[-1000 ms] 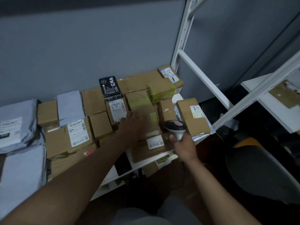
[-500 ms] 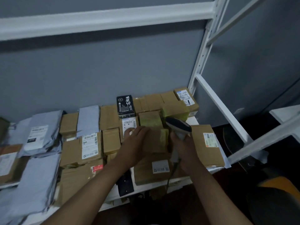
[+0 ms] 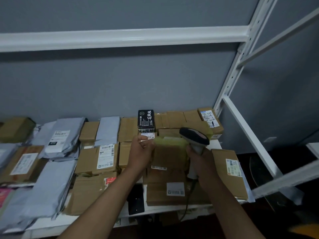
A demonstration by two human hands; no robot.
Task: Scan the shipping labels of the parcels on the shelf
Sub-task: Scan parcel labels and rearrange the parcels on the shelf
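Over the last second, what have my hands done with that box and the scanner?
The left hand went from lying flat on the yellow-taped box to gripping its left edge and tipping it up. The right hand raised the scanner over it, keeping its grip. The other parcels stayed put.

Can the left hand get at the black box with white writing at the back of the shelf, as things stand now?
Probably yes. The left hand grips the box with yellow-green tape, just below the black box, whose front is unblocked; it would first have to let go.
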